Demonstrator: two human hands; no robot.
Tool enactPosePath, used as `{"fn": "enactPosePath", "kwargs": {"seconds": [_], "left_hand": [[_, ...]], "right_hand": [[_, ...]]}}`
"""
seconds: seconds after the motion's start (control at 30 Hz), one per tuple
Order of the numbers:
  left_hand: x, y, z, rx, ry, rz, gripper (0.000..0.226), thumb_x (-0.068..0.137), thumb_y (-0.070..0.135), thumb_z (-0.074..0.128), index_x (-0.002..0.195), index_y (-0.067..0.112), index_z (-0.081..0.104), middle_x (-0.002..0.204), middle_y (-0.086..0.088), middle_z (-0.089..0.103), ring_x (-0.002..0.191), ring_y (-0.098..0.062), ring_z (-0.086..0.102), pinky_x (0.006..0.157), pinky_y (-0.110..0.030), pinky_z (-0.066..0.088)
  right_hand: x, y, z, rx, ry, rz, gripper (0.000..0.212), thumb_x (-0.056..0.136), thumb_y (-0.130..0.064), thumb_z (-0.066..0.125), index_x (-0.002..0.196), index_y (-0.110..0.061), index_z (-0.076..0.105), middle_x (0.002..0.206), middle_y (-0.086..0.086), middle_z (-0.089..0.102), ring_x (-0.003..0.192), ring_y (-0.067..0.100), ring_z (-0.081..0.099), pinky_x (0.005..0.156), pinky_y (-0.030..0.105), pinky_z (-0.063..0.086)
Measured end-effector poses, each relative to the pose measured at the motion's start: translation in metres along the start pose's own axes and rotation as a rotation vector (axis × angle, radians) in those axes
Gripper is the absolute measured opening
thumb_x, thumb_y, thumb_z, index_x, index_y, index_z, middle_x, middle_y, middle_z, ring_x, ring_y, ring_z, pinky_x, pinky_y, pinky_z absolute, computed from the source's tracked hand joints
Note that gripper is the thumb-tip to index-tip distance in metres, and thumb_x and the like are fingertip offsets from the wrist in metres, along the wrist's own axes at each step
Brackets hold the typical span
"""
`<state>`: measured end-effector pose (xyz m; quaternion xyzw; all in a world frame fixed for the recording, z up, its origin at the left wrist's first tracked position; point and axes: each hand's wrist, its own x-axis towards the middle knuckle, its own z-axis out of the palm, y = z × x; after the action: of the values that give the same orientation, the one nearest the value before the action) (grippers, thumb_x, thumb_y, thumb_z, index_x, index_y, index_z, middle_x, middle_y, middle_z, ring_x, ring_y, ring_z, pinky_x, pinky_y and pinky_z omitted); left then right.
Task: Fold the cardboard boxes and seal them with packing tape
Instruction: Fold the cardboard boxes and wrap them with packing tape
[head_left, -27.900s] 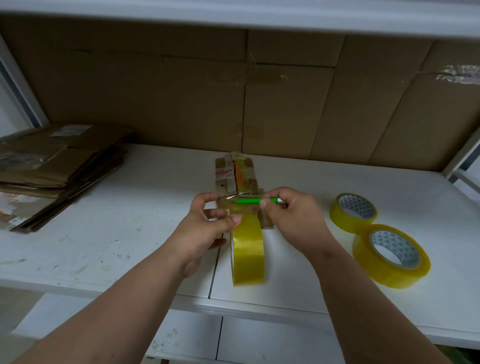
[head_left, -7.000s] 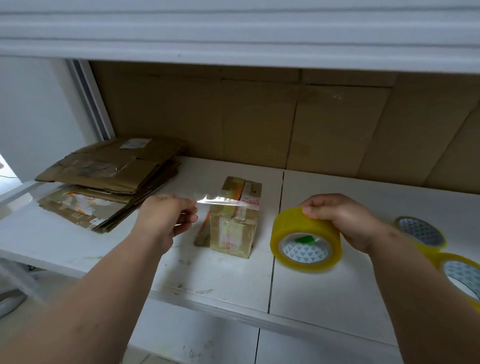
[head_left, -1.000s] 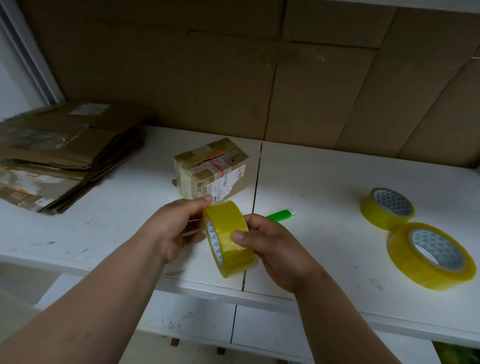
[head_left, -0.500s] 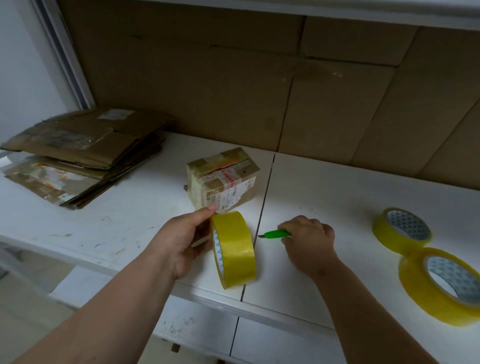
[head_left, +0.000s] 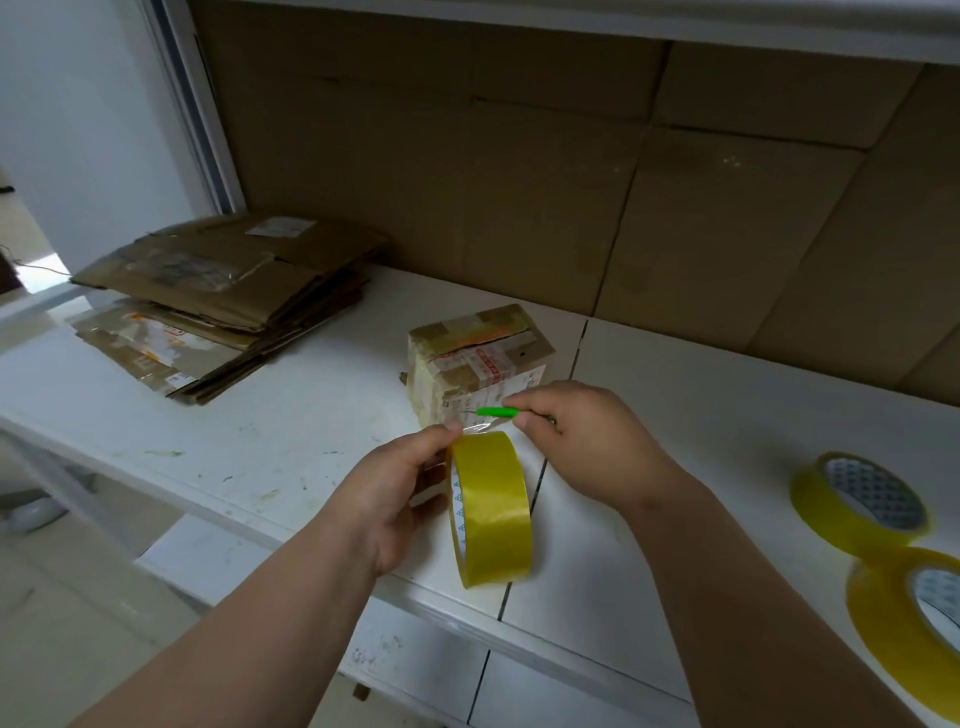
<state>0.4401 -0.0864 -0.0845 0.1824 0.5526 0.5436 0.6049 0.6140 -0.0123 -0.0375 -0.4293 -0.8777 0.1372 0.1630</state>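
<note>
Two hands, left (head_left: 387, 506) gripping upright tape roll (head_left: 491, 506), green cutter (head_left: 497, 412) pointing left

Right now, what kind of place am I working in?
Probably a small packing station: a white bench with a stack of flattened cartons, three yellow tape rolls and one taped box.

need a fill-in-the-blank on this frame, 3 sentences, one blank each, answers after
The left hand holds the upright roll of ____ tape.
The right hand grips a cutter with a ____ handle.
The flattened cardboard stack lies to the ____ of the small taped box.
Missing words: yellow; green; left
</note>
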Motion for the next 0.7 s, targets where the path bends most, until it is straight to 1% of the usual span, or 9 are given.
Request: {"fn": "enactPosePath", "kwargs": {"seconds": [0.1,0.17,0.27,0.33,0.4,0.47,0.53,0.6,0.7], "left_hand": [[0.000,-0.001,0.000,0.025,-0.009,0.008,0.054,0.065,0.039,0.078,0.112,0.012,0.073,0.091,-0.006,0.074,0.088,-0.021,0.065,0.079,-0.036,0.050],[0.000,-0.002,0.000,0.041,-0.006,0.009,0.040,0.077,0.035,0.076,0.109,0.012,0.074,0.088,-0.004,0.075,0.086,-0.020,0.067,0.073,-0.032,0.049],[0.000,-0.001,0.000,0.058,0.015,0.024,0.034,0.081,0.035,0.074,0.107,0.013,0.075,0.094,-0.006,0.076,0.090,-0.021,0.069,0.075,-0.032,0.050],[0.000,-0.001,0.000,0.062,0.022,0.033,0.034,0.080,0.035,0.075,0.107,0.013,0.075,0.097,-0.006,0.076,0.093,-0.022,0.069,0.077,-0.032,0.050],[0.000,-0.001,0.000,0.059,0.031,0.038,0.036,0.079,0.035,0.076,0.107,0.013,0.074,0.100,-0.008,0.076,0.096,-0.023,0.068,0.079,-0.033,0.051],[0.002,-0.001,-0.002,0.053,0.054,0.038,0.037,0.078,0.036,0.077,0.107,0.014,0.074,0.107,-0.009,0.074,0.105,-0.023,0.065,0.090,-0.037,0.052],[0.002,-0.002,-0.001,0.037,0.084,0.042,0.037,0.077,0.036,0.078,0.108,0.015,0.074,0.111,-0.006,0.073,0.110,-0.021,0.062,0.100,-0.041,0.048],[0.002,-0.002,-0.001,0.023,0.104,0.053,0.033,0.078,0.033,0.077,0.106,0.016,0.075,0.105,0.000,0.075,0.106,-0.016,0.062,0.097,-0.037,0.048],[0.001,-0.002,-0.003,0.027,0.054,0.042,0.034,0.080,0.034,0.075,0.107,0.015,0.075,0.098,0.000,0.077,0.094,-0.015,0.069,0.086,-0.034,0.050]], "right_hand": [[0.013,-0.006,-0.004,0.000,-0.037,-0.001,0.029,0.099,-0.031,0.053,0.123,-0.031,0.069,0.121,-0.002,0.068,0.107,0.018,0.061,0.091,0.034,0.050],[0.021,-0.008,-0.005,-0.039,-0.081,0.006,0.028,0.098,-0.033,0.053,0.121,-0.035,0.069,0.117,-0.004,0.069,0.100,0.015,0.061,0.084,0.031,0.051],[0.029,-0.009,-0.005,-0.094,-0.138,0.019,0.028,0.097,-0.035,0.054,0.122,-0.037,0.068,0.119,-0.009,0.069,0.099,0.012,0.061,0.078,0.026,0.046],[0.033,-0.011,-0.005,-0.128,-0.165,0.030,0.026,0.097,-0.035,0.054,0.117,-0.036,0.070,0.113,-0.008,0.071,0.096,0.016,0.062,0.078,0.027,0.050],[0.036,-0.013,-0.004,-0.150,-0.188,0.035,0.025,0.097,-0.035,0.053,0.115,-0.033,0.072,0.104,-0.007,0.071,0.090,0.016,0.063,0.072,0.027,0.050],[0.040,-0.014,-0.003,-0.175,-0.197,0.029,0.024,0.097,-0.034,0.054,0.114,-0.031,0.072,0.100,-0.006,0.071,0.088,0.017,0.063,0.070,0.027,0.049],[0.043,-0.015,-0.001,-0.207,-0.192,0.019,0.024,0.096,-0.033,0.056,0.113,-0.031,0.073,0.103,-0.005,0.071,0.091,0.017,0.063,0.071,0.027,0.048],[0.045,-0.016,0.001,-0.218,-0.184,0.013,0.024,0.096,-0.031,0.056,0.114,-0.030,0.073,0.105,-0.004,0.071,0.093,0.018,0.063,0.071,0.026,0.044],[0.045,-0.014,0.002,-0.204,-0.173,0.040,0.022,0.094,-0.033,0.057,0.109,-0.029,0.074,0.101,-0.004,0.070,0.090,0.018,0.062,0.073,0.029,0.050]]}}
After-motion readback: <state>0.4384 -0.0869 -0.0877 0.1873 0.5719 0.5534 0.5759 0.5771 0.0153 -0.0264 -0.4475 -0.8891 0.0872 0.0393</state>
